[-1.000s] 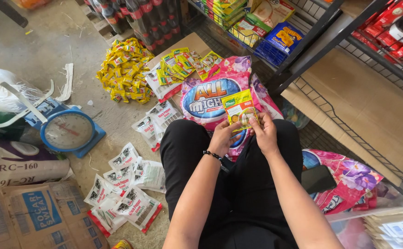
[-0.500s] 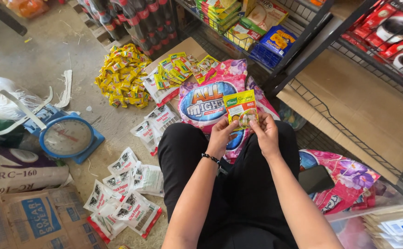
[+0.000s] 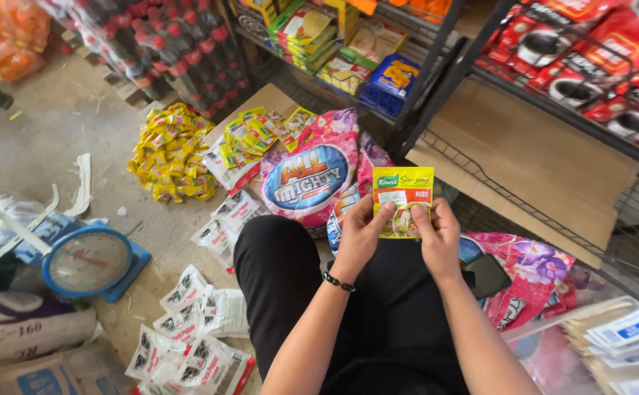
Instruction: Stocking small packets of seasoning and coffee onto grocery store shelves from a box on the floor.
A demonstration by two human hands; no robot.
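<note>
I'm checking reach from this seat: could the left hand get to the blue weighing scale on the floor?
Probably yes. The left hand is busy holding the yellow sachet, but only open floor lies between the knee and the scale.

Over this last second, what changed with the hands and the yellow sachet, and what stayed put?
Both hands, left hand and right hand, kept hold of the yellow sachet throughout and raised it slightly off the pink bag, so its front now shows in full. Nothing was let go. The blue scale, the pile of yellow packets and the white sachets on the floor stayed put.
</note>
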